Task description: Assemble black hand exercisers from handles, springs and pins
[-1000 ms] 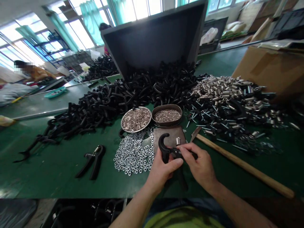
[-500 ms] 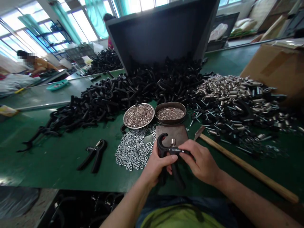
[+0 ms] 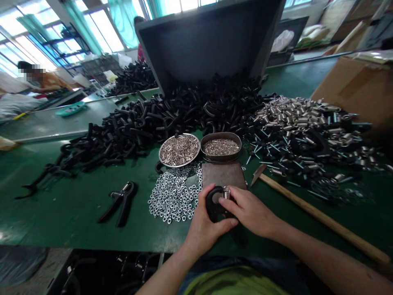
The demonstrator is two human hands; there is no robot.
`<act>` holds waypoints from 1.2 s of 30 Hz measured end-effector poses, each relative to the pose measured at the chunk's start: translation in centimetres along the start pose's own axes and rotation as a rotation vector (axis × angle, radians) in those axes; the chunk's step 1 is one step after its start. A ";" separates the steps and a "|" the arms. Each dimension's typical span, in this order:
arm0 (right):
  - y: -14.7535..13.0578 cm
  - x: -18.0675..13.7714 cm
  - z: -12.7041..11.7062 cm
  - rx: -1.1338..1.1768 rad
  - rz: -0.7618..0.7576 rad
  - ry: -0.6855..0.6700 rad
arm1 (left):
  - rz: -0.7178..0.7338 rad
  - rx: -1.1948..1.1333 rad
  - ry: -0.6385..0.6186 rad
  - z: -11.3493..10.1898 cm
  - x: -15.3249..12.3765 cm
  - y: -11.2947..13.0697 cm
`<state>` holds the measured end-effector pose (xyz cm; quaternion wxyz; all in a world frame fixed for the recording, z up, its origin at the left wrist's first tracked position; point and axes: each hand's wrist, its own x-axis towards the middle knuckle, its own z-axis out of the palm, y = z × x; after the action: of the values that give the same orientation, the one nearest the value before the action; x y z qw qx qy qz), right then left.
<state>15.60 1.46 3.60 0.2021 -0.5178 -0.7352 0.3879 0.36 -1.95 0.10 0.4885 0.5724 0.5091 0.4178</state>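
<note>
Near the table's front edge, my left hand is closed around a black hand grip strengthener, its curved hook end upward. My right hand pinches the coil spring at the strengthener's right side with thumb and fingers. Both hands hide much of the handles, and the lower part is dark below them. Just behind my hands lies a flat metal block. On the left, a second hand grip strengthener with its spring fitted lies on the green table.
Loose nuts lie left of my hands. Behind stand a round dish of pins and an oval tin. A hammer lies at right. Beyond are heaped black handles, springs and a grey crate.
The strengthener has been turned, and its lettered bar no longer shows. My right hand has shifted from the bar's right end to the spring. My left thumb now lies across its lower part.
</note>
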 end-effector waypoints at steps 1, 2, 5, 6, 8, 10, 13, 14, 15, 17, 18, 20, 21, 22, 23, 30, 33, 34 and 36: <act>-0.2 0.0 -0.1 -0.070 -0.001 -0.022 | 0.015 0.021 -0.007 -0.1 0.0 0.0; -0.4 -0.1 -0.1 -0.122 0.004 -0.037 | 0.028 0.040 -0.016 -0.2 0.0 0.1; -0.5 0.1 -0.1 -0.234 0.027 -0.061 | 0.061 0.083 -0.073 -0.4 0.5 0.6; -0.3 0.2 0.0 -0.260 0.031 -0.067 | 0.068 0.088 -0.095 -0.4 0.7 0.7; 0.1 0.5 0.1 -0.302 0.028 -0.080 | 0.066 0.090 -0.132 -0.3 1.2 0.7; 0.7 1.1 -0.2 -0.350 0.007 -0.095 | 0.047 0.094 -0.160 -0.1 2.0 0.4; 1.6 2.8 -1.7 -0.508 0.014 -0.176 | 0.068 0.196 -0.229 -0.4 3.8 0.0; 1.8 3.6 -2.4 -0.576 0.033 -0.207 | 0.111 0.268 -0.232 -0.9 4.7 -0.1; 1.8 4.5 -3.1 -0.639 0.051 -0.222 | 0.165 0.354 -0.207 -1.5 5.8 -0.1; 1.6 6.7 -4.1 -0.704 0.030 -0.179 | 0.265 0.555 -0.063 -3.6 8.1 -0.1; 1.3 7.9 -4.3 -0.706 -0.017 -0.125 | 0.283 0.657 0.041 -4.9 9.2 0.0; 0.5 10.7 -4.0 -0.679 -0.131 -0.011 | 0.234 0.871 0.228 -7.6 11.4 0.2; 0.1 12.2 -3.5 -0.667 -0.178 0.029 | 0.185 0.970 0.283 -8.8 12.3 0.2; -0.4 13.7 -2.9 -0.660 -0.209 0.058 | 0.134 1.052 0.301 -9.8 13.0 0.3; -0.9 15.1 -2.2 -0.657 -0.225 0.082 | 0.088 1.116 0.294 -10.6 13.6 0.3; -2.0 21.8 1.8 -0.618 -0.233 0.181 | 0.024 1.226 0.222 -10.9 14.7 0.1; -1.7 22.2 2.2 -0.578 -0.241 0.211 | 0.018 1.221 0.228 -11.0 15.0 -0.2; -1.7 22.1 2.3 -0.558 -0.243 0.225 | 0.018 1.219 0.229 -11.1 15.1 -0.3; -1.6 22.0 2.2 -0.508 -0.238 0.250 | 0.028 1.211 0.225 -11.1 15.3 -0.3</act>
<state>4.66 20.63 1.20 0.1991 -0.5059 -0.8335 0.0985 -8.54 14.67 1.39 0.0146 0.7070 0.6970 0.1188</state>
